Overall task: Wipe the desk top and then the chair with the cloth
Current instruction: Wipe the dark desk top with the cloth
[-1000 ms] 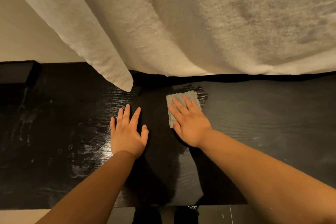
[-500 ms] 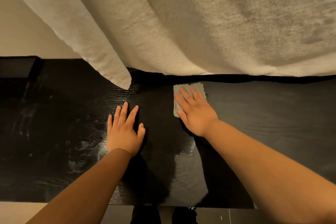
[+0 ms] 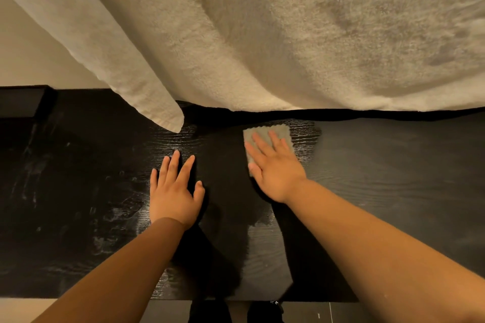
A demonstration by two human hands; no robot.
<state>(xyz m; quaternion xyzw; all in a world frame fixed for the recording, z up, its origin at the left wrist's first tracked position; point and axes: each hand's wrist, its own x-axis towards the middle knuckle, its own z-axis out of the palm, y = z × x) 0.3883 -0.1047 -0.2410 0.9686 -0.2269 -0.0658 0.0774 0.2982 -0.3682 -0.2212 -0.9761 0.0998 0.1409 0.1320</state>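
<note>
A small grey cloth point(image 3: 282, 131) lies flat on the black wood-grain desk top point(image 3: 393, 165), near its far edge. My right hand point(image 3: 275, 165) presses down on the cloth with straight, spread fingers and covers its lower part. My left hand point(image 3: 174, 189) rests flat on the bare desk to the left of it, fingers straight and holding nothing. Wet, shiny streaks mark the desk's left half. No chair is in view.
A large cream towel point(image 3: 288, 34) hangs over the desk's far edge, one corner point(image 3: 170, 118) drooping close to the surface just beyond my left hand. A dark box-like shape point(image 3: 23, 101) sits at the far left. The desk's near edge and the floor point(image 3: 367, 312) show below.
My right hand slid the cloth away from me to the far edge, then a little back. My left hand stayed flat in about the same place.
</note>
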